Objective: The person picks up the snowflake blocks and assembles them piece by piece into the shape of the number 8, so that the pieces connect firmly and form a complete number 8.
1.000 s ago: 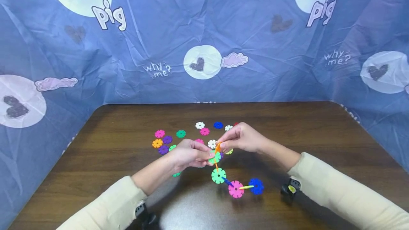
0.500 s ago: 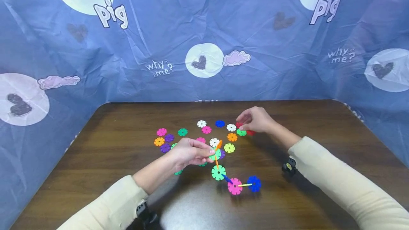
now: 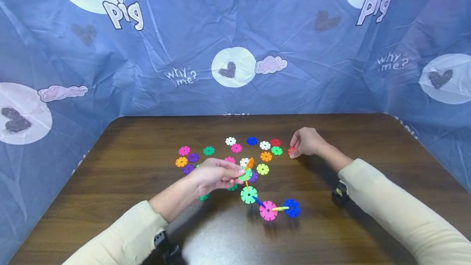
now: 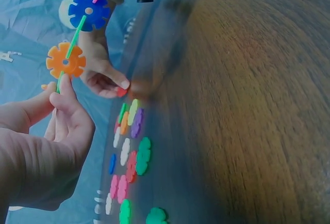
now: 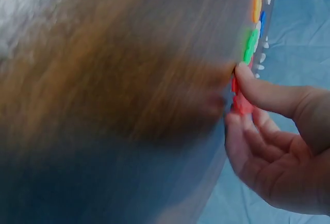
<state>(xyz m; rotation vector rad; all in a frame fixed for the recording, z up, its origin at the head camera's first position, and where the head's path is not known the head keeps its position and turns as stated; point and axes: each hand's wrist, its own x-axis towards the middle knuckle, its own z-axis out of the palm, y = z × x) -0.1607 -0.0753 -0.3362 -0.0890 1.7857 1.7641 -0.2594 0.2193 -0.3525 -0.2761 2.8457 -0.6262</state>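
My left hand (image 3: 215, 175) pinches a light green notched plastic disc (image 3: 245, 174) at the end of a chain of slotted-together discs. An orange disc (image 3: 250, 163) stands up from that green one. Below it the chain runs down through another green disc (image 3: 249, 195) and a pink disc (image 3: 268, 210) to a blue disc (image 3: 292, 208) at the far end. To the right of the loose pieces, the thumb and fingers of my right hand (image 3: 309, 142) pinch a red disc (image 5: 242, 104) low at the tabletop. In the left wrist view, thumb and forefinger meet just below an orange disc (image 4: 66, 60).
Loose discs in several colours lie flat in the middle of the brown wooden table (image 3: 121, 167). Nearest my right hand are a green disc (image 3: 276, 150) and a second red disc (image 3: 275, 142). A blue printed cloth (image 3: 165, 44) stands behind the table and along its sides.
My right hand has let go of the orange disc on the chain, reached right across the loose pieces, and taken hold of the red disc. My left hand still holds the chain in nearly the same place.
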